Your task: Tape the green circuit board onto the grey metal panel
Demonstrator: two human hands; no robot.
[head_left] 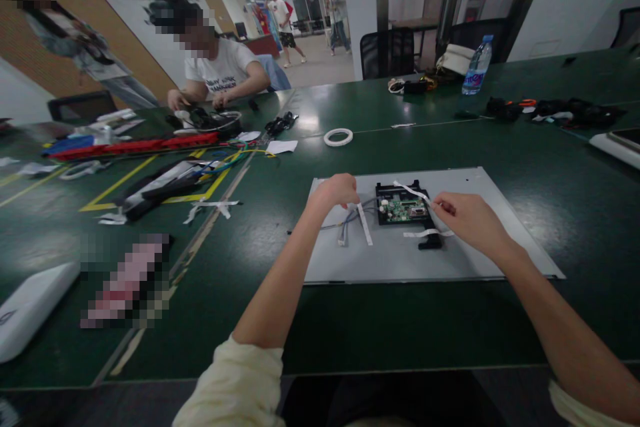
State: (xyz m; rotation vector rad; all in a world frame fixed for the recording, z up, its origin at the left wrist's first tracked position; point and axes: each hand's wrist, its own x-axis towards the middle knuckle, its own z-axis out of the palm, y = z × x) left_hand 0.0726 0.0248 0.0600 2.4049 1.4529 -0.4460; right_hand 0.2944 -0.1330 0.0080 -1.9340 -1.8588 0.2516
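Observation:
A grey metal panel lies flat on the green table in front of me. On it sits a black frame holding a green circuit board. My left hand is curled into a loose fist on the panel's left part, over thin grey wires and a white tape strip. My right hand pinches a white flat ribbon cable that runs across the board. Another white strip lies below the board.
A white tape roll lies beyond the panel. A person in a white shirt works at the far left amid red strips, cables and tools. A water bottle, black chairs and a white device are around.

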